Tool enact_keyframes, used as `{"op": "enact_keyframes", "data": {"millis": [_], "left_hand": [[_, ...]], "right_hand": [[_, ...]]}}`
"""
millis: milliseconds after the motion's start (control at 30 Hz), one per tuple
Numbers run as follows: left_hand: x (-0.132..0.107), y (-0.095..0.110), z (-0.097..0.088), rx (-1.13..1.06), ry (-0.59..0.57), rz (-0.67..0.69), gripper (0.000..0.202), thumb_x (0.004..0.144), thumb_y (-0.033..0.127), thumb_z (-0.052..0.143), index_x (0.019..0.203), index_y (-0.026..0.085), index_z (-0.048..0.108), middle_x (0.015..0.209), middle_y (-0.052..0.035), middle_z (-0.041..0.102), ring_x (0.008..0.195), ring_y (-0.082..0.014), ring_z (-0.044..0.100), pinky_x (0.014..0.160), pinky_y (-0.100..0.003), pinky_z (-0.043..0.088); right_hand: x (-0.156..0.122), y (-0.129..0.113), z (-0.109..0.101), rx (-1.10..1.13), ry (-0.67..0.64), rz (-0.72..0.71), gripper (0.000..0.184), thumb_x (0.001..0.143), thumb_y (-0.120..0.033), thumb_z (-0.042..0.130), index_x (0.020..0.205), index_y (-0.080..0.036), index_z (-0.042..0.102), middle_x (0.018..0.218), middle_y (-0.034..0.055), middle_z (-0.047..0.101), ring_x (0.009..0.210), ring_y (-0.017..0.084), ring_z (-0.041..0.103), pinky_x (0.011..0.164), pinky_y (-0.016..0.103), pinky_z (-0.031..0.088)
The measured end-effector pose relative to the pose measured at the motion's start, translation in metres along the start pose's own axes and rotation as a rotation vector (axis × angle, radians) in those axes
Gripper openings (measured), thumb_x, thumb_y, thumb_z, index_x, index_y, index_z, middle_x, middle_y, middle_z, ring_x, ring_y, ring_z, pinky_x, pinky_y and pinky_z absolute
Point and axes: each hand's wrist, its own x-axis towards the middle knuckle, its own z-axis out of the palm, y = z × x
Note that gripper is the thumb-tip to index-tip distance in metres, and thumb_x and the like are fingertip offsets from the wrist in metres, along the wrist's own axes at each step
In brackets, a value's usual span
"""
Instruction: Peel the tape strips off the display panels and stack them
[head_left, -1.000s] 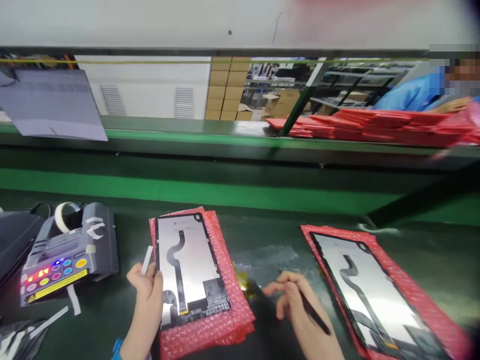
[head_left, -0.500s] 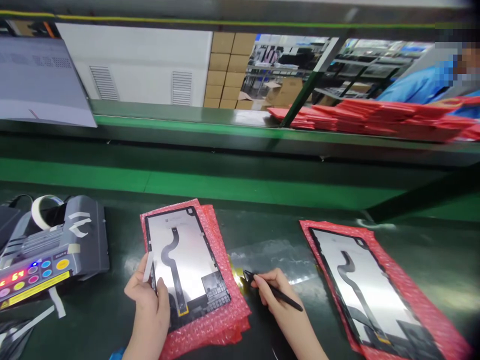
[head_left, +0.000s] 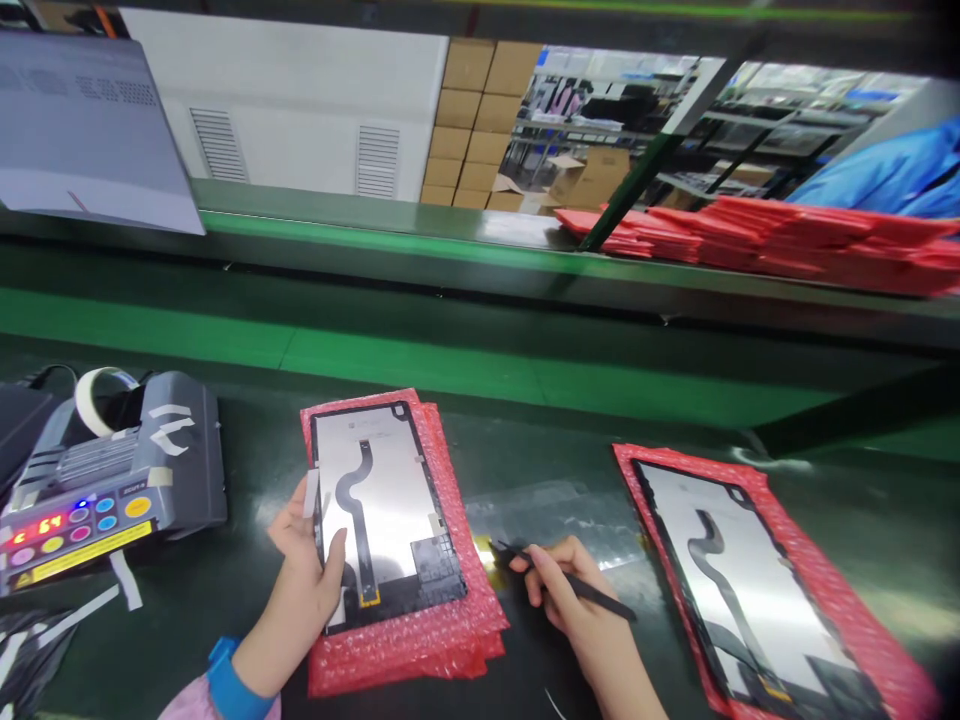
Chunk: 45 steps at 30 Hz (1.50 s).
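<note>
My left hand (head_left: 309, 560) grips the left edge of a tablet screen (head_left: 397, 530), thumb on top, other fingers partly hidden. The screen lies silver side up, with a dark curved flex cable (head_left: 358, 530) along it, on red bubble-wrap pouches (head_left: 420, 655). A white tape strip (head_left: 311, 493) sticks up by my left fingertips. Right of the pouches, my right hand (head_left: 566, 590) holds black tweezers (head_left: 600, 597), their tips pointing left near a small yellow film piece (head_left: 486, 555). The tips are apart from the screen.
A second screen (head_left: 757, 580) lies on red bubble wrap at the right. Clear plastic film (head_left: 555, 520) lies between. The grey tape dispenser (head_left: 112, 480) stands at the left. Red pouches (head_left: 787, 240) are piled on the shelf behind, near a person's blue sleeve (head_left: 892, 170).
The view has shifted, and more of my left wrist with its blue band shows. Both hands keep their holds. The tweezers stay beside the pouches, tilted much as before.
</note>
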Motion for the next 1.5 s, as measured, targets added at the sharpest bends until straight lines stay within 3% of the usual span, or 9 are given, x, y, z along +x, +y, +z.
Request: {"op": "enact_keyframes", "data": {"millis": [333,500,800,1033,1200,1367,1500], "left_hand": [[0.008,-0.001,0.002,-0.110,-0.059,0.008,0.047,0.084,0.027,0.072,0.106,0.025,0.030,0.143,-0.0246,0.042,0.139,-0.0305,0.050,0.114,-0.055,0.038],[0.005,-0.004,0.004,-0.122,-0.055,0.000,0.048,0.085,0.025,0.070,0.108,0.024,0.029,0.144,-0.0263,0.040,0.139,-0.0305,0.050,0.112,-0.054,0.039],[0.004,0.002,0.003,-0.151,-0.063,-0.033,0.046,0.085,0.024,0.070,0.109,0.025,0.030,0.147,-0.0247,0.040,0.139,-0.0280,0.050,0.114,-0.052,0.039],[0.003,0.000,0.002,-0.135,-0.067,-0.004,0.045,0.086,0.023,0.070,0.108,0.025,0.030,0.150,-0.0241,0.038,0.143,-0.0261,0.047,0.116,-0.053,0.034],[0.005,0.003,0.001,-0.122,-0.071,0.018,0.043,0.087,0.021,0.068,0.108,0.025,0.031,0.150,-0.0238,0.039,0.144,-0.0251,0.046,0.117,-0.053,0.034],[0.007,0.006,0.003,-0.155,-0.037,-0.023,0.048,0.083,0.025,0.074,0.103,0.026,0.030,0.146,-0.0223,0.044,0.141,-0.0264,0.050,0.116,-0.054,0.036],[-0.001,0.010,-0.001,-0.137,-0.080,-0.011,0.040,0.091,0.016,0.062,0.110,0.026,0.028,0.154,-0.0239,0.037,0.146,-0.0240,0.044,0.119,-0.054,0.031]], "right_hand": [[0.003,0.001,-0.002,-0.150,-0.045,-0.024,0.060,0.075,-0.081,0.064,0.074,-0.021,0.061,0.052,-0.0013,0.058,0.039,0.010,0.039,0.040,0.024,0.028],[0.004,-0.002,0.000,-0.138,-0.016,-0.059,0.058,0.075,-0.078,0.067,0.065,-0.023,0.054,0.051,0.0016,0.061,0.042,0.012,0.044,0.044,0.025,0.033],[0.001,0.004,-0.004,-0.130,0.010,-0.068,0.055,0.079,-0.076,0.066,0.075,-0.021,0.059,0.053,-0.0022,0.056,0.040,0.010,0.041,0.041,0.024,0.031],[0.002,0.005,-0.004,-0.133,-0.053,-0.013,0.056,0.079,-0.077,0.064,0.077,-0.021,0.062,0.052,-0.0030,0.055,0.039,0.010,0.037,0.041,0.024,0.028],[0.001,-0.009,-0.002,-0.136,-0.054,-0.005,0.063,0.071,-0.084,0.065,0.067,-0.022,0.057,0.050,0.0002,0.058,0.041,0.011,0.039,0.043,0.024,0.030],[-0.002,-0.012,-0.004,0.003,-0.045,-0.014,0.060,0.074,-0.078,0.069,0.063,-0.022,0.051,0.051,0.0032,0.063,0.040,0.010,0.041,0.041,0.022,0.029],[-0.011,-0.010,-0.001,0.166,0.004,-0.016,0.054,0.078,-0.068,0.073,0.065,-0.021,0.050,0.059,0.0058,0.068,0.040,0.010,0.044,0.040,0.021,0.029]]}}
